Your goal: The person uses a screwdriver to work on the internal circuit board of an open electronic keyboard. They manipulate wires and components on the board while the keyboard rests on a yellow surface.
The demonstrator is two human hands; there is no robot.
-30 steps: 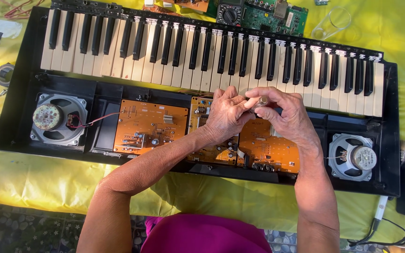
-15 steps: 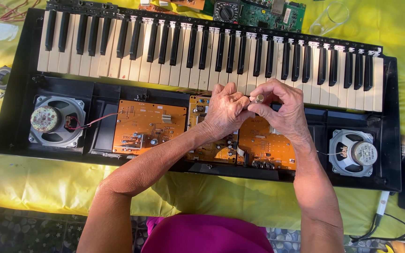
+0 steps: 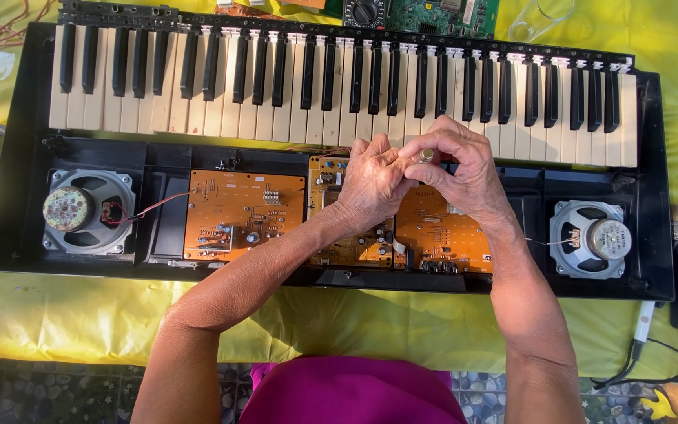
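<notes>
repair workspace | opened keyboard point(image 3: 339, 86) | bare circuit boards point(image 3: 245, 216) | yellow cloth point(image 3: 80, 318)

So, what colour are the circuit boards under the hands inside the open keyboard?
Orange, with small silver and dark parts; the circuit boards show best in the head view, below the black and white keys.

Sunlit yellow cloth point(image 3: 56, 322) covers the surface; dark pebbled floor point(image 3: 41, 392) shows below

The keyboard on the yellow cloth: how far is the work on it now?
Done: the keyboard lies with its top cover off, orange circuit boards and both speakers bare. In hand: the left hand and right hand meet over the middle boards, pinching a small metal part. Left: the cover is not back on; a green board lies outside.
</notes>
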